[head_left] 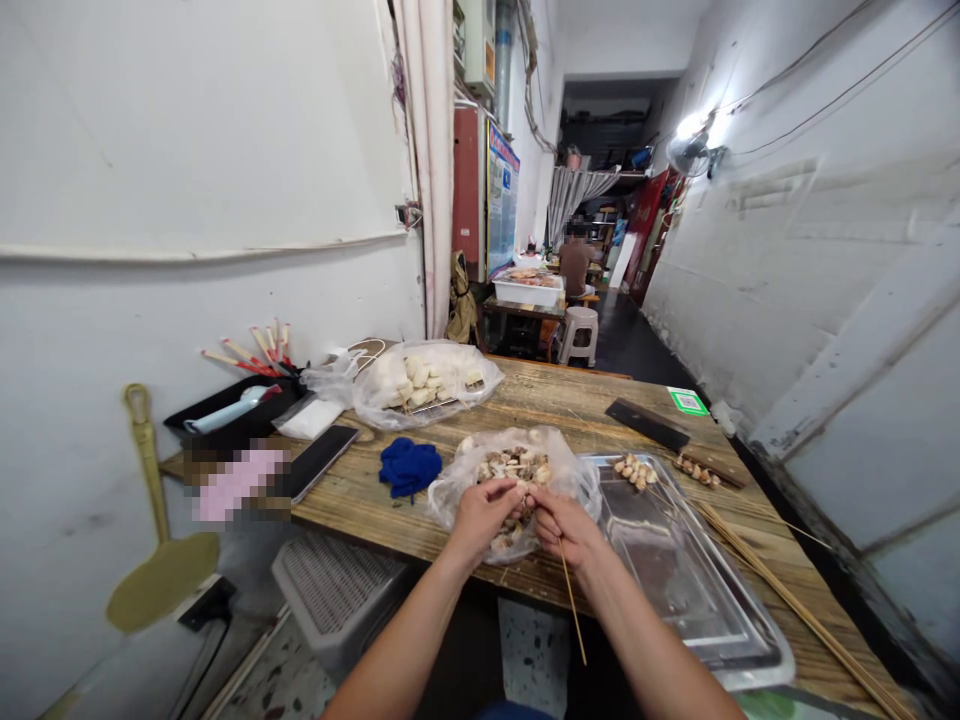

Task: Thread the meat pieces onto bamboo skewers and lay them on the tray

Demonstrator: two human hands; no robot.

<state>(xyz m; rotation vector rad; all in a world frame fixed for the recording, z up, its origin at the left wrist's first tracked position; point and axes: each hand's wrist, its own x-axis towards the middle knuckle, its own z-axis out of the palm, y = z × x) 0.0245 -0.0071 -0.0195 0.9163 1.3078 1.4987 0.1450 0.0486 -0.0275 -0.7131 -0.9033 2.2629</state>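
My left hand is closed, fingertips pinching a small pale piece of food I cannot make out. My right hand grips a thin bamboo skewer, its long end slanting down toward me. The fingertips of both hands meet over an open clear plastic bag of small brown-and-white food pieces, which may be mushrooms. To the right lies a metal tray. Threaded food pieces rest on skewers at its far edge, and another loaded skewer is beside it.
Loose bamboo skewers lie along the right of the wooden table. A dark flat blade-like piece is farther back. On the left are a blue cloth, a phone, a bag of pale pieces and a black box.
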